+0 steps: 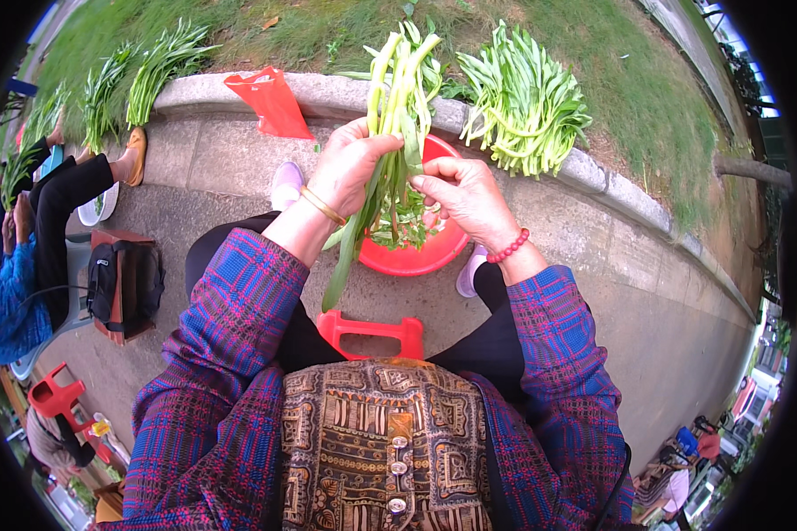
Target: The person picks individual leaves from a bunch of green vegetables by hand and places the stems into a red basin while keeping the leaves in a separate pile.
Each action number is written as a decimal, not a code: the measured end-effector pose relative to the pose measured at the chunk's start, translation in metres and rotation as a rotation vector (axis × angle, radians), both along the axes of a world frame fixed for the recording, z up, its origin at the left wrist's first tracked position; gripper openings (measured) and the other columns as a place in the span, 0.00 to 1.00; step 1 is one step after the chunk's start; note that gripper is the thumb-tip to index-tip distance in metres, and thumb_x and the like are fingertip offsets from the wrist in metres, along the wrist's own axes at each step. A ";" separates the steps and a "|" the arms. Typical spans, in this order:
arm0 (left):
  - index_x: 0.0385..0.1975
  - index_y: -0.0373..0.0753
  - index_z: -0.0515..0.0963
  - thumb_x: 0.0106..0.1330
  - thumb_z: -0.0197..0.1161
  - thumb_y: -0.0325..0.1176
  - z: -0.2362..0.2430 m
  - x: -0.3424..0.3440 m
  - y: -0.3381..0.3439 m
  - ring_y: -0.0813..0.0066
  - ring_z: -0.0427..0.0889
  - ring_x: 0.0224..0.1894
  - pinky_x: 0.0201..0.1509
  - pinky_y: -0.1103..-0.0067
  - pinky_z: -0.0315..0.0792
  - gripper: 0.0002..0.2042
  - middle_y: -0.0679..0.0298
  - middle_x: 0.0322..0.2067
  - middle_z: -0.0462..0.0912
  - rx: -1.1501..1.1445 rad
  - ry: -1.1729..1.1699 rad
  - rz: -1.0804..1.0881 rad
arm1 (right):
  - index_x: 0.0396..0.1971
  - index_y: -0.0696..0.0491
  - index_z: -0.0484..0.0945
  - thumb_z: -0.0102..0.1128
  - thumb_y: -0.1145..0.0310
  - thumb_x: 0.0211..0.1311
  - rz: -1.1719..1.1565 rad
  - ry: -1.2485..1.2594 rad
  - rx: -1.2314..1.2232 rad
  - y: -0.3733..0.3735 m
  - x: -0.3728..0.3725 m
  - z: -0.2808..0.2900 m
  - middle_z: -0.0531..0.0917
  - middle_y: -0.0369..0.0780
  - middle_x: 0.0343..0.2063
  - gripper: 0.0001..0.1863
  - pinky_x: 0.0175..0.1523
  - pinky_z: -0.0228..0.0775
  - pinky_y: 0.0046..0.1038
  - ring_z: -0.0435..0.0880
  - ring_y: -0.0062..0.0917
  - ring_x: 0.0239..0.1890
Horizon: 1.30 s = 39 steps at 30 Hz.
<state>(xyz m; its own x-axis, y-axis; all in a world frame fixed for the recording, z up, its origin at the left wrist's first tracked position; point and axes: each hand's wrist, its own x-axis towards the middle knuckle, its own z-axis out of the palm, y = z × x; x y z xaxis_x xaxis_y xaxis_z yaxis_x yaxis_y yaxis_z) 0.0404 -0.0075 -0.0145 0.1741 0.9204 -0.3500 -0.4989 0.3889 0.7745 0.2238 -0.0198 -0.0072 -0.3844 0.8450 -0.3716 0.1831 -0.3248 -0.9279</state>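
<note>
A bunch of long leafy greens (397,84) is upended in front of me, pale stems upward and leaves hanging down. Around its middle my left hand (352,164) is closed, thumb across the stems. My right hand (471,193) pinches one of the bunch's green leaves between thumb and fingertips. Directly beneath both hands is a red plastic basin (405,262), with torn leaf pieces (412,228) inside; the hands and the bunch cover part of it. Farther off to the right, a large heap of the same greens (527,106) lies across the kerb.
A red plastic bag (270,99) lies over the stone kerb (205,92). Close to my body is a red plastic stool (367,326). At left, a seated person in blue (13,305) handles greens beside a black and brown bag (126,288). More bunches (164,71) lie on the grass.
</note>
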 end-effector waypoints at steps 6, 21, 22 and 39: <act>0.38 0.33 0.76 0.63 0.56 0.23 0.008 -0.001 0.000 0.74 0.82 0.29 0.31 0.78 0.79 0.06 0.61 0.31 0.82 -0.014 -0.055 -0.005 | 0.35 0.57 0.80 0.60 0.70 0.61 -0.038 0.090 -0.019 0.001 0.001 -0.004 0.81 0.32 0.24 0.07 0.23 0.67 0.14 0.74 0.10 0.20; 0.42 0.34 0.74 0.63 0.58 0.24 0.006 0.005 -0.001 0.78 0.81 0.31 0.34 0.78 0.79 0.08 0.63 0.33 0.81 0.134 0.131 0.060 | 0.37 0.58 0.79 0.44 0.76 0.63 -0.024 0.055 -0.083 0.001 -0.006 -0.002 0.76 0.32 0.20 0.12 0.18 0.66 0.16 0.73 0.13 0.15; 0.43 0.33 0.75 0.63 0.58 0.24 0.005 0.005 0.000 0.79 0.80 0.32 0.35 0.80 0.77 0.09 0.64 0.34 0.81 0.150 0.142 0.083 | 0.37 0.57 0.79 0.44 0.76 0.62 -0.020 0.057 -0.089 0.001 -0.004 -0.009 0.76 0.31 0.20 0.12 0.18 0.65 0.16 0.71 0.12 0.16; 0.45 0.33 0.75 0.64 0.59 0.23 -0.002 0.006 0.000 0.83 0.78 0.36 0.41 0.84 0.74 0.11 0.65 0.37 0.81 0.317 0.413 0.158 | 0.42 0.58 0.75 0.58 0.66 0.63 -0.113 0.307 -0.128 -0.002 -0.015 0.007 0.80 0.36 0.27 0.13 0.27 0.75 0.18 0.80 0.17 0.25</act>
